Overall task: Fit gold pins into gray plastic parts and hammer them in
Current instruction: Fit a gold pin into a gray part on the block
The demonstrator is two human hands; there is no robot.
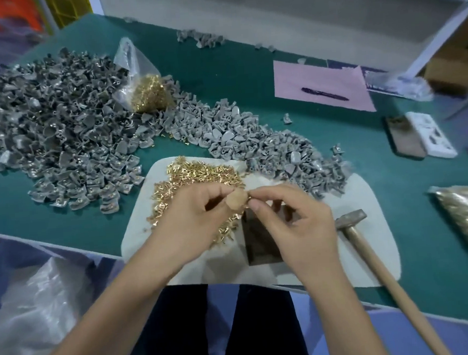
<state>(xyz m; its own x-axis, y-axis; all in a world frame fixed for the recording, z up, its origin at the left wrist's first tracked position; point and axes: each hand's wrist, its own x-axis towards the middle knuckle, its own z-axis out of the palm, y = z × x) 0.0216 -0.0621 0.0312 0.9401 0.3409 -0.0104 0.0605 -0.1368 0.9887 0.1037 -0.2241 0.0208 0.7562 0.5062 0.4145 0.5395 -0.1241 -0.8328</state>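
A large heap of gray plastic parts [57, 128] covers the green table's [220, 75] left side. Loose gold pins [197, 177] lie on a pale mat [368, 217]. The left hand [194, 224] pinches a small tan part [238, 202]; the right hand [291, 217] pinches at it too. A wooden-handled hammer [371, 251] rests at right.

We have a single view, from a wide-angle camera worn on the person's head, looking forward and steeply down. It sits close above the green table [220, 75], whose edges bend with the lens. No second view overlaps it.
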